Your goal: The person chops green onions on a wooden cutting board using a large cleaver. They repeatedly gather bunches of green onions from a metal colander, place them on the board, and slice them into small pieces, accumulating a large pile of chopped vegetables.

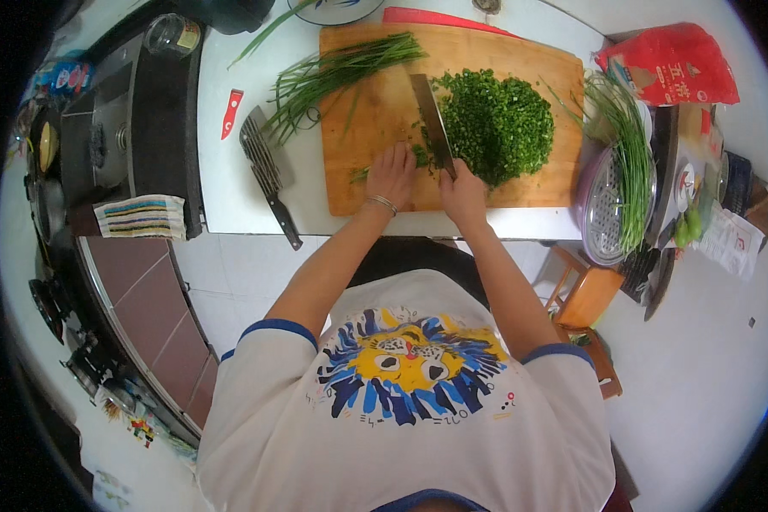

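Observation:
My right hand (464,194) is closed round the handle of a kitchen knife (433,124), whose broad blade points away from me over a wooden cutting board (350,175). Just left of the blade, my left hand (392,175) presses down on a short bunch of green chives (420,156), its fingers bent together. A large heap of finely chopped chives (497,124) covers the board to the right of the knife. Uncut chives (346,72) lie across the board's far left corner and hang over its edge.
Left of the board are a slotted spatula with a black handle (269,171) and a red-handled tool (231,114). At the right, more long chives (630,171) lie across a colander (604,213) near a red bag (670,64). A striped cloth (141,217) hangs by the sink (111,136).

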The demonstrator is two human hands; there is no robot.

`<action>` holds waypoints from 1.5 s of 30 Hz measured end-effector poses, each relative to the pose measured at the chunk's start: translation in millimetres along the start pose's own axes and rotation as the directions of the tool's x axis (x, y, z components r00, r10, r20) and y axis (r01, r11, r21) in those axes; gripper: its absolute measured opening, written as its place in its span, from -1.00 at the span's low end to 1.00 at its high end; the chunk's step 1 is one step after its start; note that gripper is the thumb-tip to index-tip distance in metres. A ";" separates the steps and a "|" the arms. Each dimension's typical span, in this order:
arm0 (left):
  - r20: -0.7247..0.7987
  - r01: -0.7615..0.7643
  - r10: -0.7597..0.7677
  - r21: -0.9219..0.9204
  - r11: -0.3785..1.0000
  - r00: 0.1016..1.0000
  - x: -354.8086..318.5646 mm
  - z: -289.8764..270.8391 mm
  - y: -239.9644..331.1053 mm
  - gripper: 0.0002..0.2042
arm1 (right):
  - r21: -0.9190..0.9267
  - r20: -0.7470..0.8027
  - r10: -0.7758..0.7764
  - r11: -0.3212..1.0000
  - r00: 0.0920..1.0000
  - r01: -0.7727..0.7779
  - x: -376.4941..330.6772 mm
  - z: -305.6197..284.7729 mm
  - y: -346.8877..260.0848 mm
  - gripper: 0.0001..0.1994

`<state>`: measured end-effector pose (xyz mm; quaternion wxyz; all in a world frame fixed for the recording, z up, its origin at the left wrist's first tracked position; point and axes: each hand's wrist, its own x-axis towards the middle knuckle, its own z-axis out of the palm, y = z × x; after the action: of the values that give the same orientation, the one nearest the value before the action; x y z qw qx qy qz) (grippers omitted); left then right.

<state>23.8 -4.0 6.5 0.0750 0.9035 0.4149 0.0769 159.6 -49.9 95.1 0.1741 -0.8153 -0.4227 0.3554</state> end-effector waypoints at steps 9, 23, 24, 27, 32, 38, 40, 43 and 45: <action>0.092 0.016 -0.021 0.061 0.998 0.996 -3.4 -3.0 0.5 -0.65 | -0.213 0.081 0.050 0.977 0.995 -0.031 -21.5 16.4 9.9 -0.83; 0.207 0.050 -0.043 -0.031 0.998 0.977 1.3 -3.2 3.7 -0.54 | 0.015 -0.029 -0.016 1.000 0.999 0.017 15.8 8.9 11.2 -0.83; 0.148 0.047 -0.043 -0.026 0.999 0.988 1.4 2.0 5.9 -0.52 | 0.064 -0.051 -0.027 0.998 0.998 0.030 9.6 -0.3 10.6 -0.83; 0.234 0.094 -0.078 -0.055 0.994 0.969 9.5 -3.3 11.2 -0.50 | 0.034 -0.056 -0.049 0.998 0.997 0.051 -2.9 -7.0 14.3 -0.83; 0.219 0.132 -0.108 -0.099 0.986 0.970 7.5 -3.5 13.1 -0.50 | -0.073 -0.008 -0.049 0.996 0.999 0.048 -16.6 1.9 14.4 -0.84; 0.145 0.121 -0.101 -0.134 0.984 0.984 6.0 4.9 10.9 -0.51 | -0.127 0.041 0.015 0.992 0.999 -0.009 -18.1 14.5 22.7 -0.82; 0.062 0.086 -0.080 -0.106 0.991 0.995 0.9 15.9 8.0 -0.51 | -0.156 0.065 0.018 0.988 0.998 -0.007 -16.8 13.6 20.6 -0.81; -0.048 0.059 -0.061 -0.046 0.997 0.997 1.1 10.8 8.9 -0.58 | -0.217 0.110 0.067 0.975 0.992 -0.042 -12.2 13.3 16.7 -0.81; -0.034 0.043 -0.045 -0.055 0.998 0.998 1.5 9.0 8.6 -0.60 | -0.237 0.139 0.056 0.971 0.989 -0.022 -6.3 13.2 14.0 -0.81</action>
<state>32.8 -9.1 -0.5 0.0938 0.8902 0.4339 0.1025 155.4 -63.4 80.6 0.0385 -0.8103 -0.4570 0.3647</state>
